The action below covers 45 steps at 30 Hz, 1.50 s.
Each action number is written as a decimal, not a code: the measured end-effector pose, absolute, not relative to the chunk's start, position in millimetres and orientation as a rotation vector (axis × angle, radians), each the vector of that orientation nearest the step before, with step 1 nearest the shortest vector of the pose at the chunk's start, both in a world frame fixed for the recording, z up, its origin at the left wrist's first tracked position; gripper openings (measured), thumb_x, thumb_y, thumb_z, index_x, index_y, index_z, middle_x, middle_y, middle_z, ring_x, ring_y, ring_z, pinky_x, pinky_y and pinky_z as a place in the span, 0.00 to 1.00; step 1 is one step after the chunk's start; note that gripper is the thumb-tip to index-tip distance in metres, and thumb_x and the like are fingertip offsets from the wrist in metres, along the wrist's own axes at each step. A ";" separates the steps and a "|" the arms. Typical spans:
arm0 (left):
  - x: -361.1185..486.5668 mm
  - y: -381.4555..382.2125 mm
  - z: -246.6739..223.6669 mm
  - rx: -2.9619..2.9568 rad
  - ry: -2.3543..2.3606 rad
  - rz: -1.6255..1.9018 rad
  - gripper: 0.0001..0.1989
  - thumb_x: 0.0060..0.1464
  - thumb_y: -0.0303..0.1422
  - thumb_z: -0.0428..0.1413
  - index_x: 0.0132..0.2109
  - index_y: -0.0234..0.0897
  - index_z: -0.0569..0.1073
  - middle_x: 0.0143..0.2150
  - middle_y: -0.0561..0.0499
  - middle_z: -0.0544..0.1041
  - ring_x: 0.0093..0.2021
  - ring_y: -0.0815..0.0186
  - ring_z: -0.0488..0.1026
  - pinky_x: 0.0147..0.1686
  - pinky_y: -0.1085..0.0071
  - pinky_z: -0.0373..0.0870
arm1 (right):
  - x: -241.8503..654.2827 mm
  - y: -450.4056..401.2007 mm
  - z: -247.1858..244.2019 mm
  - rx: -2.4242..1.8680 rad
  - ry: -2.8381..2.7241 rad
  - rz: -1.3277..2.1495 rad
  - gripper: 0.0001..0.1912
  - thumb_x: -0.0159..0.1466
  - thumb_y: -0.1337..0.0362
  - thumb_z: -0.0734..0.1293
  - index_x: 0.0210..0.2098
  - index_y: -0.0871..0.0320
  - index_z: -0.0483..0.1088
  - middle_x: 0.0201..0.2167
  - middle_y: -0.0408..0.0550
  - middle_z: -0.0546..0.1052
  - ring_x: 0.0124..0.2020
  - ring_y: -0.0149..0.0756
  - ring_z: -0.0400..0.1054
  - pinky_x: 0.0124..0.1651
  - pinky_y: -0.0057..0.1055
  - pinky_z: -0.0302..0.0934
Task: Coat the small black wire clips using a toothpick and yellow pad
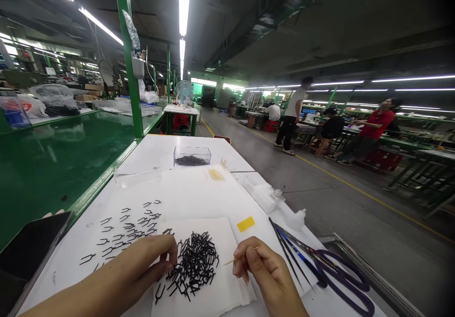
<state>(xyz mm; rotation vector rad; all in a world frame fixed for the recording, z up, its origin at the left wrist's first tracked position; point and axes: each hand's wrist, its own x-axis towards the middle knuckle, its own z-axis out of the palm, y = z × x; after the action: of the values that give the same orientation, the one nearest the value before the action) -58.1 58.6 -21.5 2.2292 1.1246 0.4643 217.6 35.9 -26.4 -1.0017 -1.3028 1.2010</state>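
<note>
A heap of small black fork-shaped pieces (196, 260) lies on a white paper sheet (227, 293). My left hand (152, 260) is at the heap's left side, thumb and fingers curled together; whatever is between the fingertips is too hidden to make out. More black forked pieces (130, 227) are spread out singly on the white table to the left, partly covered by my left forearm. My right hand (261, 265) pinches a wooden toothpick (230, 261), its tip pointing left towards the heap.
Purple-handled scissors (341, 269), tweezers (284, 246) and a yellow piece (245, 223) lie at the right. Further back are toothpicks (215, 174), a clear box (192, 157) of black pieces and a clear lid (138, 177). A dark flat device (35, 250) is at left. Several people are beyond the aisle.
</note>
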 end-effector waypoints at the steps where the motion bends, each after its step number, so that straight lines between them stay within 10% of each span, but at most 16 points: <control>1: -54.7 58.3 -26.3 2.202 1.138 0.499 0.14 0.69 0.38 0.41 0.39 0.43 0.68 0.36 0.53 0.76 0.36 0.65 0.72 0.37 0.74 0.68 | 217.3 34.9 -26.2 -1.005 -1.310 1.208 0.25 0.64 0.40 0.68 0.32 0.57 0.76 0.22 0.47 0.76 0.26 0.36 0.69 0.31 0.32 0.60; 13: -8.9 37.0 -23.0 1.763 0.926 0.578 0.11 0.62 0.42 0.50 0.36 0.41 0.66 0.31 0.50 0.79 0.28 0.66 0.69 0.28 0.74 0.64 | 208.0 21.4 -26.9 -0.999 -1.464 1.203 0.25 0.68 0.41 0.62 0.35 0.57 0.75 0.22 0.46 0.75 0.27 0.36 0.70 0.34 0.33 0.63; 23: -2.0 31.8 -13.1 2.137 1.008 0.965 0.08 0.63 0.25 0.47 0.38 0.40 0.67 0.29 0.55 0.76 0.25 0.71 0.69 0.26 0.78 0.63 | 207.2 20.6 -33.1 -0.989 -1.587 1.078 0.16 0.72 0.50 0.63 0.35 0.51 0.77 0.26 0.45 0.77 0.29 0.37 0.70 0.34 0.31 0.65; 45: -3.1 37.7 -1.9 3.239 0.669 1.151 0.14 0.69 0.23 0.44 0.37 0.31 0.72 0.26 0.50 0.76 0.20 0.67 0.64 0.18 0.68 0.57 | 204.4 16.3 -16.7 -1.061 -1.899 0.991 0.13 0.70 0.62 0.63 0.28 0.54 0.71 0.23 0.38 0.74 0.26 0.30 0.68 0.32 0.25 0.62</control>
<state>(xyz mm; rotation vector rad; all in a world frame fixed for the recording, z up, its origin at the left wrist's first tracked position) -3.1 37.7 -1.9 3.2393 0.6690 1.1511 204.4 16.3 -16.7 -1.0609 -1.8989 0.9912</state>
